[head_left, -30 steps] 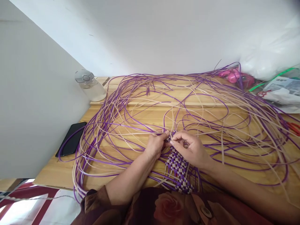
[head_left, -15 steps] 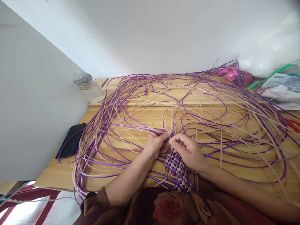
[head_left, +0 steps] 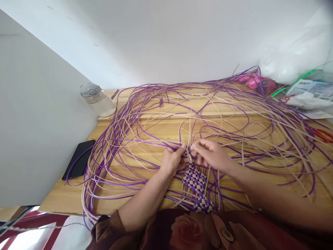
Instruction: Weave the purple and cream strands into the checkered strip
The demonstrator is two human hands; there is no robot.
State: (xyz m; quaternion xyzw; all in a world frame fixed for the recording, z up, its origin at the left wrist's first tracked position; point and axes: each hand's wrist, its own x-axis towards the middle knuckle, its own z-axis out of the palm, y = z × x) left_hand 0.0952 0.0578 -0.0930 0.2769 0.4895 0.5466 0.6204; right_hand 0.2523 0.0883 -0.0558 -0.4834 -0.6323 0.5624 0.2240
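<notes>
Two hands, left hand (head_left: 173, 160) and right hand (head_left: 212, 155), are pinched shut on thin strips (head_left: 189, 152) at the far end of the purple-and-cream woven band (head_left: 195, 180).

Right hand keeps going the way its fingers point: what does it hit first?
The right hand points left; it would meet the left hand fingertips first, at the woven strip top end. They look nearly touching; depth unclear.

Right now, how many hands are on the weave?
2. The left hand pinches strands at the top left edge of the woven strip; the right hand pinches strands at its top right. No other person's hands show.
</notes>
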